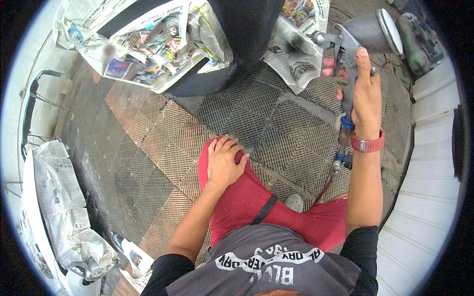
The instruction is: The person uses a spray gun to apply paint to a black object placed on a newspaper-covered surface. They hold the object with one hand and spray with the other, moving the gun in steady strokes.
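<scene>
My right hand (368,96), with a red watch on its wrist, is wrapped round the handle of a metal spray gun (349,49). Its thumb lies along the back of the gun and some fingers curl near the trigger. A grey metal cup (366,34) tilts to the right at the top of the gun. From the handle's base, past a blue fitting (347,122), a dark red hose (325,190) runs down. My left hand (225,163) rests on my red-clothed knee, fingers spread. Ahead stands a glossy black panel (247,34), masked with newspaper (148,52) on its left.
More newspaper (296,56), smudged with dark paint, hangs right of the panel. Ribbed floor tiles (173,140) lie below. A newspaper-covered white part (37,222) stands at the left. White ridged panelling (419,197) runs along the right, near a dark green object (412,44).
</scene>
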A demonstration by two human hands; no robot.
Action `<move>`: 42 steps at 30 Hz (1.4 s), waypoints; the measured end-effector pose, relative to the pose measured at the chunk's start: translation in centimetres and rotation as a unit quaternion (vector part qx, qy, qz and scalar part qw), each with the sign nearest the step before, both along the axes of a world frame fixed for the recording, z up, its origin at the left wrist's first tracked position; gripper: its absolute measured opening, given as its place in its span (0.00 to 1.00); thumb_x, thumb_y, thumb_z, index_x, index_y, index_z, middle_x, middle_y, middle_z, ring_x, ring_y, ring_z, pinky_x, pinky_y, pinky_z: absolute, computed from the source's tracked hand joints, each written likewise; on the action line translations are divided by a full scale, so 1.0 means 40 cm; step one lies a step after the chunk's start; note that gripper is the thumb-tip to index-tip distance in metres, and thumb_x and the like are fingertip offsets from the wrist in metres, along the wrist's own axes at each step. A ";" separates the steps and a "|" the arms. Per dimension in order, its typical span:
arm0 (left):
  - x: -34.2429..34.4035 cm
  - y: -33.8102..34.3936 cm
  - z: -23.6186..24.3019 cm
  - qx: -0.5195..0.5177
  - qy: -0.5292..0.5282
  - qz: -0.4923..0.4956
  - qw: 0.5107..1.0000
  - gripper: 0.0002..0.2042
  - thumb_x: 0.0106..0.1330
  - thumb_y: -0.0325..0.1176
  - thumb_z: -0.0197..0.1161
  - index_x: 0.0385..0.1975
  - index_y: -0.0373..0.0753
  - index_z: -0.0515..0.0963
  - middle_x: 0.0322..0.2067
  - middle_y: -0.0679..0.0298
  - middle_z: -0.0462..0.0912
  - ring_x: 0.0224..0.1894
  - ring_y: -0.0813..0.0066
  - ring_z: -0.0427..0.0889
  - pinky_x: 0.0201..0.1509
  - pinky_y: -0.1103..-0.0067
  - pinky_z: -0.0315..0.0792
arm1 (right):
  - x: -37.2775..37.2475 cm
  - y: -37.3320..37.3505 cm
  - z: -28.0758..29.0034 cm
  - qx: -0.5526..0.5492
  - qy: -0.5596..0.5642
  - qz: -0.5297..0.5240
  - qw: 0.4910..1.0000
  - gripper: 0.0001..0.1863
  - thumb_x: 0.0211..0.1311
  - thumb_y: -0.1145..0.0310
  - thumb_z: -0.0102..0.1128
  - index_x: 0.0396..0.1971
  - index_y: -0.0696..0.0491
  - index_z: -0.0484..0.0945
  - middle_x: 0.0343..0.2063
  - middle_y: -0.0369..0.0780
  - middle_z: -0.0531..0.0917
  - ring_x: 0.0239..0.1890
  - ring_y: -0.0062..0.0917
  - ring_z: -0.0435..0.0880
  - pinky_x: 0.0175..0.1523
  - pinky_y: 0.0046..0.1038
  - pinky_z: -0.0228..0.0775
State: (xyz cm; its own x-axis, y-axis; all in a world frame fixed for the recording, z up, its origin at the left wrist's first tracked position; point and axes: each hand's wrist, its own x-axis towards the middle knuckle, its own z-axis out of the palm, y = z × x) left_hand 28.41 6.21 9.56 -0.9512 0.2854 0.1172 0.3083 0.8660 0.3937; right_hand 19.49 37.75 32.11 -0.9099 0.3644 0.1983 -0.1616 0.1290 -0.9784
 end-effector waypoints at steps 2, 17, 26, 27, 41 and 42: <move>0.000 -0.002 -0.002 -0.002 0.003 0.002 1.000 0.18 0.68 0.48 0.75 0.49 0.42 0.92 0.61 0.57 0.89 0.75 0.54 0.75 0.84 0.53 0.57 | -0.002 0.012 -0.006 0.001 -0.002 -0.008 1.000 0.33 0.89 0.42 0.47 0.56 0.60 0.85 0.39 0.46 0.94 0.37 0.24 0.93 0.23 0.23 0.73; -0.009 0.008 -0.004 -0.004 -0.001 0.005 1.000 0.18 0.68 0.48 0.75 0.48 0.43 0.93 0.60 0.57 0.89 0.75 0.54 0.76 0.84 0.53 0.58 | 0.068 -0.117 0.042 -0.050 0.000 0.144 0.988 0.34 0.90 0.41 0.44 0.57 0.59 0.86 0.38 0.43 0.93 0.36 0.22 0.92 0.24 0.22 0.73; -0.008 0.005 0.004 -0.007 -0.016 0.002 1.000 0.19 0.70 0.49 0.73 0.51 0.41 0.92 0.62 0.57 0.88 0.77 0.55 0.74 0.85 0.54 0.56 | 0.010 -0.079 0.046 -0.054 -0.001 0.104 0.993 0.35 0.88 0.40 0.46 0.56 0.59 0.86 0.37 0.45 0.93 0.34 0.24 0.92 0.22 0.23 0.72; -0.008 0.005 0.006 -0.007 -0.024 0.000 1.000 0.20 0.71 0.49 0.72 0.51 0.40 0.91 0.63 0.56 0.88 0.77 0.55 0.73 0.85 0.54 0.55 | 0.001 -0.065 0.040 -0.039 -0.003 0.089 0.995 0.35 0.88 0.40 0.46 0.56 0.59 0.86 0.37 0.45 0.93 0.33 0.24 0.92 0.22 0.23 0.72; -0.001 -0.001 0.006 -0.005 -0.028 0.009 1.000 0.20 0.70 0.50 0.73 0.51 0.42 0.92 0.63 0.59 0.88 0.78 0.57 0.72 0.85 0.55 0.54 | -0.088 0.111 -0.052 0.033 -0.032 -0.057 0.997 0.36 0.86 0.37 0.48 0.56 0.59 0.84 0.41 0.46 0.95 0.39 0.25 0.94 0.24 0.24 0.71; -0.001 0.001 0.005 -0.001 -0.027 0.010 1.000 0.19 0.70 0.50 0.73 0.51 0.43 0.92 0.63 0.59 0.88 0.78 0.58 0.72 0.86 0.55 0.54 | -0.080 0.108 -0.049 0.022 -0.030 -0.041 0.998 0.36 0.86 0.36 0.48 0.57 0.59 0.84 0.41 0.46 0.95 0.40 0.25 0.94 0.24 0.23 0.71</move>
State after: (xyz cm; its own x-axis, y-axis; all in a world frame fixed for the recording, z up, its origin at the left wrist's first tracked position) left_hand 28.37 6.24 9.74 -0.9616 0.2668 0.0640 0.2692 0.8725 0.4078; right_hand 16.28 42.06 30.14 -0.8878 0.4307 0.1619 -0.0904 0.1817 -0.9792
